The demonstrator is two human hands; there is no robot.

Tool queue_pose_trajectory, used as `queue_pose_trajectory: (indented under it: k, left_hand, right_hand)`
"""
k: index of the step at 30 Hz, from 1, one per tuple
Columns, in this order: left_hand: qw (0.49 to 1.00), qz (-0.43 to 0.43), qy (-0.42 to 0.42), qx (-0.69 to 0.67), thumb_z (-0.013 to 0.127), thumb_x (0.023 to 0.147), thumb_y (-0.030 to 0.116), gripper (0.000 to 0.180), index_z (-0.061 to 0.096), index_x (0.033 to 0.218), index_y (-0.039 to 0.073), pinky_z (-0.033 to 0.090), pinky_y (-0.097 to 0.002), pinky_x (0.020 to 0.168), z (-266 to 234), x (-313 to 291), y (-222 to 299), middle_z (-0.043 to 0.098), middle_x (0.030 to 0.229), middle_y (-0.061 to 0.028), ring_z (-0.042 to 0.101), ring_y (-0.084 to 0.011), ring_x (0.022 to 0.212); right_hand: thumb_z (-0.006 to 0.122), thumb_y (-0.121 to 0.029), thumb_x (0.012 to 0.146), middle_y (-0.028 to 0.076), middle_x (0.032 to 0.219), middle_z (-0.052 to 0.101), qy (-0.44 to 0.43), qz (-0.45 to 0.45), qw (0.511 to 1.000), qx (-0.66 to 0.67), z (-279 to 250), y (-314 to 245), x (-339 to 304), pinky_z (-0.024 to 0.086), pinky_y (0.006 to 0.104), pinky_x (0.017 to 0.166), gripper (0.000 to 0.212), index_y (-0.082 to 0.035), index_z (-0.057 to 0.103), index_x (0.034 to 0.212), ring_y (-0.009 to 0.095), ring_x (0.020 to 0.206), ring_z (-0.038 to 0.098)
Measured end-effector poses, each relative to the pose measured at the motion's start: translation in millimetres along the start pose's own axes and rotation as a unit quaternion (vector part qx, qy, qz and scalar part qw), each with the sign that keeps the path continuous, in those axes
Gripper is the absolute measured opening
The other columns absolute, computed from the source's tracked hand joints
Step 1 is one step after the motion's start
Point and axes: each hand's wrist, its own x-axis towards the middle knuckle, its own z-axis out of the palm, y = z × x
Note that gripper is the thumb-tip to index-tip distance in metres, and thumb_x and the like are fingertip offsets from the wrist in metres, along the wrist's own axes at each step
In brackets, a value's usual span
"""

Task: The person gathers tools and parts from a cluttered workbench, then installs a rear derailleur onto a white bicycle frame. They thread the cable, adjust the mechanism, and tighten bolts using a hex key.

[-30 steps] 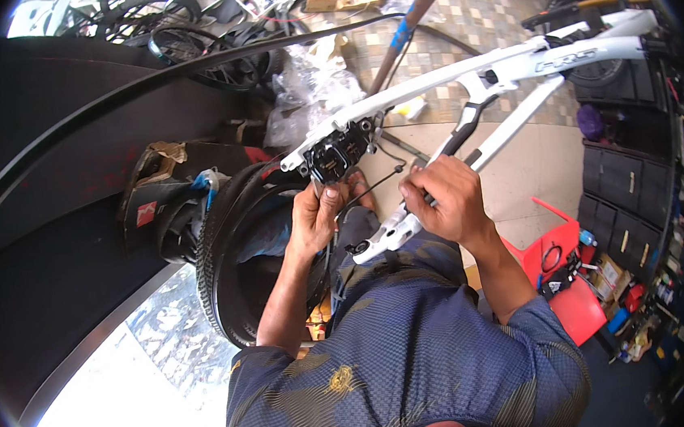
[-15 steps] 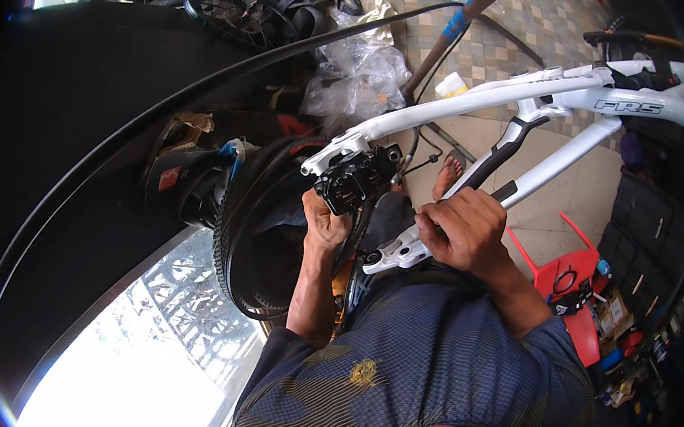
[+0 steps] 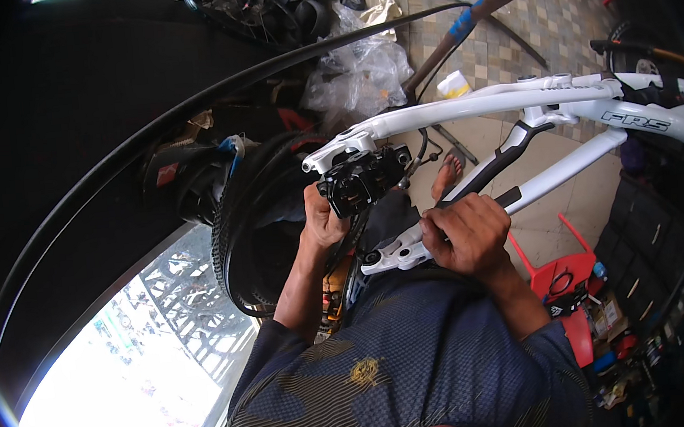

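Note:
A white bicycle frame [image 3: 463,105] lies across in front of me, its two rear stay ends pointing left. My right hand [image 3: 467,235] is closed round the nearer stay [image 3: 554,174], close to its pivoted end [image 3: 394,256]. At the farther stay's end sits a compact black bicycle part [image 3: 363,181] with several plates, resembling a derailleur. My left hand [image 3: 328,219] grips this part from below. Its fingertips are hidden behind the part, and I cannot tell whether the part is fastened to the frame. A black guard [image 3: 500,155] covers some of the nearer stay.
Tyres [image 3: 238,239] stand at my left, by a bright glass pane [image 3: 121,379]. A blue-brown tube [image 3: 464,28] slants beyond the frame. Clear plastic wrap [image 3: 358,70] lies on the tiled floor. A red stool [image 3: 563,275], black case [image 3: 642,244] and assorted tools are at right.
The black part has shifted slightly right and turned a little in my left hand. My right hand keeps its hold on the stay. The view has shifted slightly.

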Motion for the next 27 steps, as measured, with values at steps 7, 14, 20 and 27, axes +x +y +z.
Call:
queue_pose_trajectory:
  k: [7,14,20,27]
  left_hand:
    - [0.991,-0.109,0.011,-0.075,0.053,0.107,0.028,0.037,0.074,0.093,0.001,0.051,-0.0328,0.065,6.5,-28.1,-5.2,0.071,0.077,-0.0084,0.066,-0.0217,0.068]
    - [0.995,-0.068,0.018,-0.076,0.056,0.102,0.024,0.032,0.076,0.093,0.001,0.053,-0.0331,0.065,4.5,-12.0,2.1,0.074,0.081,-0.0104,0.069,-0.0214,0.070]
    - [0.999,-0.038,-0.026,-0.006,0.058,0.101,0.024,0.031,0.076,0.093,0.000,0.054,-0.0333,0.066,-7.4,-7.3,1.6,0.074,0.083,-0.0106,0.071,-0.0232,0.072]
    - [0.999,0.012,0.051,-0.013,0.052,0.106,0.029,0.037,0.075,0.097,0.001,0.055,-0.0342,0.066,19.8,-9.9,0.7,0.075,0.087,-0.0109,0.072,-0.0256,0.072]
  right_hand:
    - [0.076,-0.013,0.084,0.002,0.069,0.068,-0.001,0.008,1.000,-0.002,-1.1,-3.1,3.1,0.043,0.0349,0.055,0.008,-0.007,0.072,0.083,0.021,0.060,0.061]
    - [0.076,-0.014,0.085,0.002,0.069,0.068,0.001,0.015,1.000,0.008,0.0,-3.4,3.5,0.042,0.0355,0.055,0.008,-0.007,0.072,0.082,0.021,0.060,0.060]
    - [0.076,-0.013,0.085,0.002,0.070,0.068,-0.003,0.017,1.000,0.001,-1.3,-3.7,2.8,0.042,0.0353,0.056,0.008,-0.007,0.071,0.083,0.021,0.060,0.060]
    - [0.076,-0.014,0.085,0.001,0.071,0.068,-0.005,0.017,1.000,0.000,-0.4,-4.0,1.7,0.042,0.0352,0.056,0.008,-0.008,0.071,0.082,0.020,0.061,0.060]
